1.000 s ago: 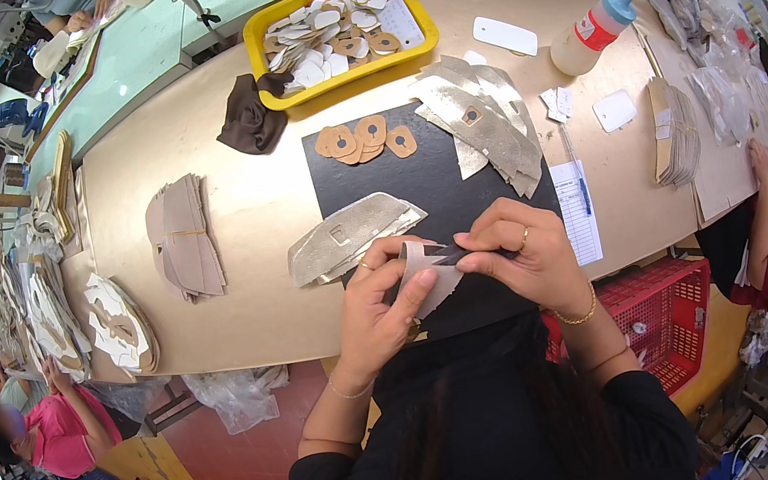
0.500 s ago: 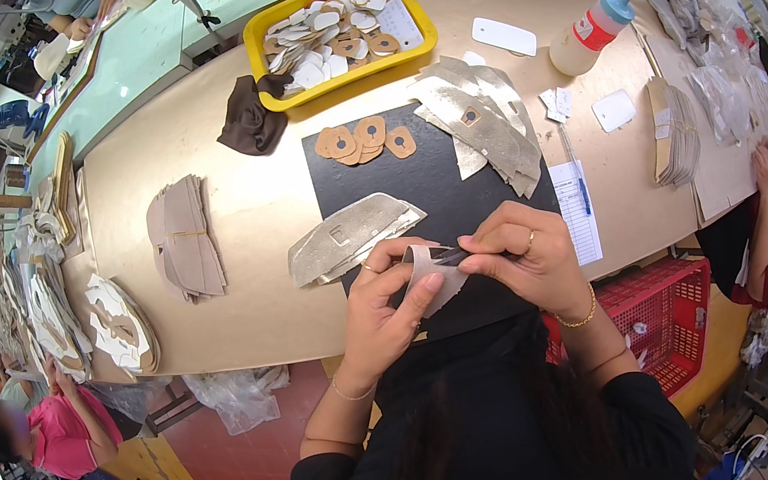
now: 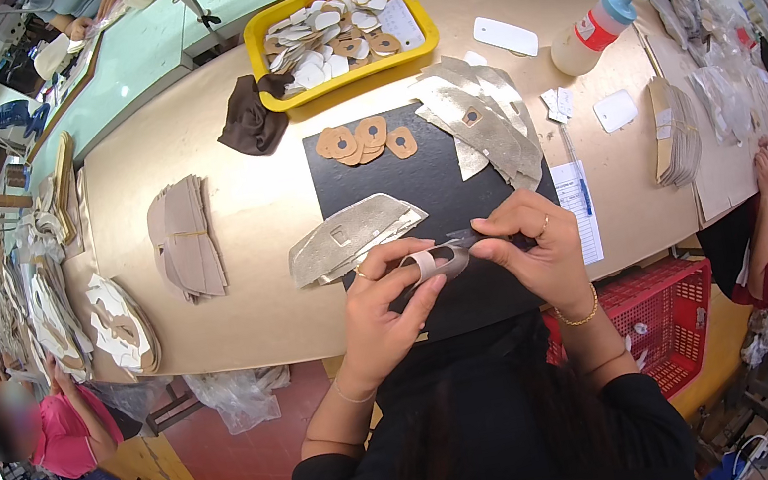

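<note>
A taupe fabric piece (image 3: 449, 264), bent into a loop, is pinched between the thumb and fingers of my left hand (image 3: 378, 313). Beside it, my right hand (image 3: 548, 259) has thumb and forefinger closed at the end of a small dark thin strip (image 3: 460, 237). Whether that strip is joined to the fabric, I cannot tell. Both hands are above the near part of a black mat (image 3: 444, 205). Pale metallic-looking cut pieces (image 3: 357, 229) lie just beyond my left hand. Farther back on the mat are several brown rounded patches with holes (image 3: 370, 132).
A yellow tray (image 3: 306, 96) of white and brown patches stands at the back, near a dark cloth (image 3: 251, 120). More metallic-looking pieces (image 3: 485, 118) and a glue-like bottle (image 3: 588, 37) are on the right. Bundled taupe pieces (image 3: 186, 239) lie left; a red crate (image 3: 664, 326) is below the table.
The fabric in my left hand has turned from a hanging flap to a loop seen edge-on. My right hand has shifted slightly right, away from it, with the dark strip.
</note>
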Demonstrator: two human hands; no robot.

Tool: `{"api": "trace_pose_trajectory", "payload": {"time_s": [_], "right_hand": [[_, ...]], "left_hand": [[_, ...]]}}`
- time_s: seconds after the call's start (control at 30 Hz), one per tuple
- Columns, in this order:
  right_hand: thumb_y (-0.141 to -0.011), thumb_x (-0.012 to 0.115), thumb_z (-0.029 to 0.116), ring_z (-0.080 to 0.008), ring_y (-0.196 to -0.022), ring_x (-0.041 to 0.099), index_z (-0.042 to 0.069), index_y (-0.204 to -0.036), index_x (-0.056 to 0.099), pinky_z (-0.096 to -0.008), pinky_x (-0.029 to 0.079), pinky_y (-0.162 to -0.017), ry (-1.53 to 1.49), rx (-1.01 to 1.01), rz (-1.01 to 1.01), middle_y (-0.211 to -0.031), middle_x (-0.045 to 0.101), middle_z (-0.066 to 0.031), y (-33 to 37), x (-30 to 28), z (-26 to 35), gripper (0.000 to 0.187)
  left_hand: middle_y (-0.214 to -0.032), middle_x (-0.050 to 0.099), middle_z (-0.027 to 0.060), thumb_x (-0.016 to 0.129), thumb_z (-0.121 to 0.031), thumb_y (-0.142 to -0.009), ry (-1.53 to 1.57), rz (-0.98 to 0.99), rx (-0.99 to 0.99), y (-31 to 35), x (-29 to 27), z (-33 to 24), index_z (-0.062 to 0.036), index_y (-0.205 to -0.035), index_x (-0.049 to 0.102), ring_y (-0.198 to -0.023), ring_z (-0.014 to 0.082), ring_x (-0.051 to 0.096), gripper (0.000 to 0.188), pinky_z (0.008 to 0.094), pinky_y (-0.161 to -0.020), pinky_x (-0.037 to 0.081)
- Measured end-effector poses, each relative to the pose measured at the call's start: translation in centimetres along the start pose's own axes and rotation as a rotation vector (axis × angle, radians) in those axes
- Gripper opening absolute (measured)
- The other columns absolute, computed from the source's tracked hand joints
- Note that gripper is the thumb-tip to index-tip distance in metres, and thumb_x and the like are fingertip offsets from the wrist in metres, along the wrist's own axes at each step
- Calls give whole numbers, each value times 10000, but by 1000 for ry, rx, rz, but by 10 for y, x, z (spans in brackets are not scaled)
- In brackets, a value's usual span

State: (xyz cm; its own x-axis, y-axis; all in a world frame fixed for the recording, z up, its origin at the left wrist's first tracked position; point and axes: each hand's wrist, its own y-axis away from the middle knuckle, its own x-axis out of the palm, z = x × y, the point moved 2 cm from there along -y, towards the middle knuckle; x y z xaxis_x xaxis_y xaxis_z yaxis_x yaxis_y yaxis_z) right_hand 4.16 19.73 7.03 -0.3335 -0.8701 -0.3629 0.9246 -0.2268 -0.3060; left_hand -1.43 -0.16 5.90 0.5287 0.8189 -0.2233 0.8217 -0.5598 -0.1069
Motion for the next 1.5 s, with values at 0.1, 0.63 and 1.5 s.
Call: {"api": "trace_pose_trajectory", "payload": {"time_s": [0.1, 0.63, 1.5], "right_hand": [[-749, 860, 116, -163, -667, 615, 8, -916, 732, -266, 470, -583, 1, 71, 25, -796, 661, -83, 2, 1, -1, 236], [-752, 857, 96, -176, -661, 604, 0, -924, 715, -277, 466, -565, -8, -28, -102, -803, 651, -92, 10, 17, 1, 243], [-735, 862, 93, -173, -652, 631, 11, -893, 723, -278, 482, -560, 22, -79, -50, -776, 659, -83, 3, 6, 2, 226]], "left_hand": [[-1141, 656, 102, 771, 16, -785, -181, -85, 117, 0, 3, -1, -14, -983, 755, -1007, 239, 638, 201, 330, -863, 511], [-1100, 618, 97, 828, 60, -694, -527, -280, 507, 3, 13, 0, 5, -944, 752, -960, 268, 610, 267, 351, -784, 521], [-1108, 680, 121, 787, 64, -748, -275, -191, 364, 1, 2, -1, -3, -956, 727, -1013, 270, 650, 226, 358, -856, 518]]}}
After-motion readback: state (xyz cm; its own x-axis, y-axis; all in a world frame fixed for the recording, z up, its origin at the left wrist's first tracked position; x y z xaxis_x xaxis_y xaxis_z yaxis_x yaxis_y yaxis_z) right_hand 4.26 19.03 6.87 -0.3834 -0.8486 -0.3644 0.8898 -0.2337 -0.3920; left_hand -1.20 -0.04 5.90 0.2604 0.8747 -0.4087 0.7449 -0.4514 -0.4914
